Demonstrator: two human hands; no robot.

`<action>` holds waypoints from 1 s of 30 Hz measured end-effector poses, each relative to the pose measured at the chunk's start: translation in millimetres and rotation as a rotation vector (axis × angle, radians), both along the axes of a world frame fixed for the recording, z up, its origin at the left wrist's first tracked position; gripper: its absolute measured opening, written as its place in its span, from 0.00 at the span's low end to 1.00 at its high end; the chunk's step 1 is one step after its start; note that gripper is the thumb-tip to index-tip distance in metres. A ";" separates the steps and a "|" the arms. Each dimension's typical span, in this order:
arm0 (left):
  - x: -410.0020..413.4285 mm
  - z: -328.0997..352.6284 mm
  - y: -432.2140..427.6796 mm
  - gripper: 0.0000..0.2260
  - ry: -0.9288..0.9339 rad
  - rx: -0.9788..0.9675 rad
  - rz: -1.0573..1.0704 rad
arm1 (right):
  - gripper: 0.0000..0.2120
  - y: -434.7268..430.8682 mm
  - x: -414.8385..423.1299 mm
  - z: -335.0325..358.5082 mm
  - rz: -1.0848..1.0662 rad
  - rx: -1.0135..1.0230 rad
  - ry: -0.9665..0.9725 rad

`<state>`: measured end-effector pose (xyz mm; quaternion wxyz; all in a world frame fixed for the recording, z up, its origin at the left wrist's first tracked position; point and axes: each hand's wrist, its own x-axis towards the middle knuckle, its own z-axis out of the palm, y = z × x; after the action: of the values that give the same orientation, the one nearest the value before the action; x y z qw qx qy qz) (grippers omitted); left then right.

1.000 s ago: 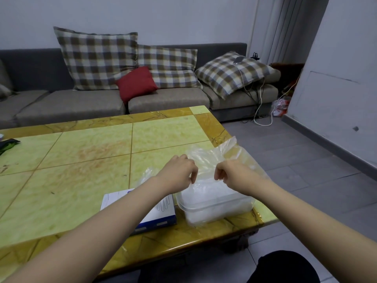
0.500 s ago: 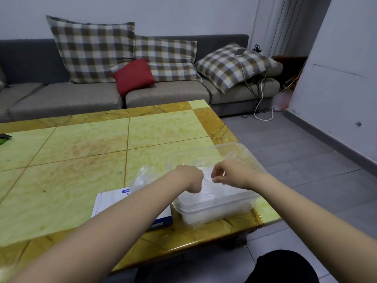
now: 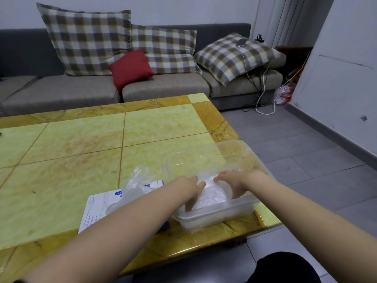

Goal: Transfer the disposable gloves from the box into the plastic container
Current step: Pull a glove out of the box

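While both grips are down inside the tub, the step in hand looks like tamping: a batch of gloves lies under the fingers and is being pushed flat. The left grip and right grip sit side by side, close but not touching. The fingers of each are spread and pointing down, with their tips on the film. Neither seems clamped on anything, though the clear plastic makes a light pinch hard to rule out.

The tub stands at the near right corner of the desk, directly beneath both grips, mouth up. Its long axis runs from the left grip across to the right one, roughly along the desk's near edge. Its clear lid lies open just beyond the grips.

The box lies flat just left of the left forearm, partly under it. Its long axis slants from near-left to far-right, and a tuft of gloves stands up out of its top.

Next, I judge, one grip must lift clear, cross left to that tuft and pinch it. The other should hold the pile down, since film this light springs back and clings to skin.
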<state>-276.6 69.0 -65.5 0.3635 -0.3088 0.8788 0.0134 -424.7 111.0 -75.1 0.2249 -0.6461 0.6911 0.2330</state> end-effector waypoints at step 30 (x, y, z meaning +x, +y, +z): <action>182.7 14.9 -15.0 0.03 1.015 -0.019 0.465 | 0.20 14.4 193.1 44.3 0.165 -0.669 -0.293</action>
<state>-93.9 54.0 -50.5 -0.1207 -0.4525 0.8524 0.2325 -231.6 125.4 -30.8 0.0784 -0.7638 0.6352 -0.0833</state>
